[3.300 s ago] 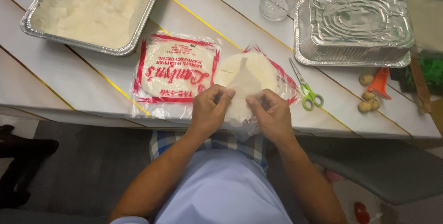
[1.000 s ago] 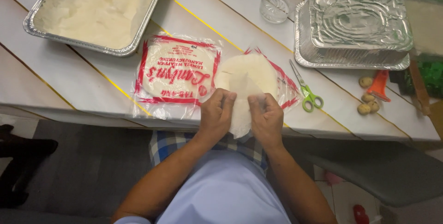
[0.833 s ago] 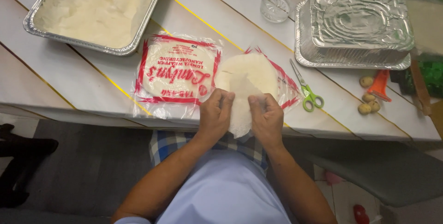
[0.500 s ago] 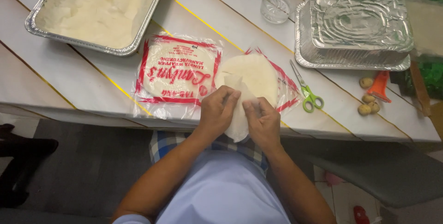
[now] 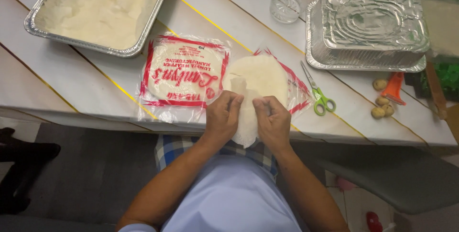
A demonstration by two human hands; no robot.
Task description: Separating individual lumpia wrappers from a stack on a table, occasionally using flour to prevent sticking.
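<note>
2 hands (image 5: 247, 121) close together, fingers curled

At the near table edge, left hand (image 5: 223, 117) and right hand (image 5: 272, 119) sit side by side, both on one thin round pale wrapper sheet (image 5: 245, 122) that overhangs the white plank table (image 5: 71, 76). Just behind them: stack of round pale wrappers (image 5: 260, 74) on an opened red-trimmed plastic bag (image 5: 296, 88). Left of the stack, touching it: sealed red-printed plastic wrapper packet (image 5: 184, 74). Far left, behind the packet: open foil tray of pale sheets (image 5: 98, 7). Right of the stack: green-handled scissors (image 5: 318, 93). Behind the scissors: upturned foil tray on a second foil tray (image 5: 368, 29). Left of these trays: clear glass cup (image 5: 285, 5). Right of the scissors: small round brown lumps (image 5: 381, 100) beside an orange plastic tool (image 5: 394, 87).
</note>
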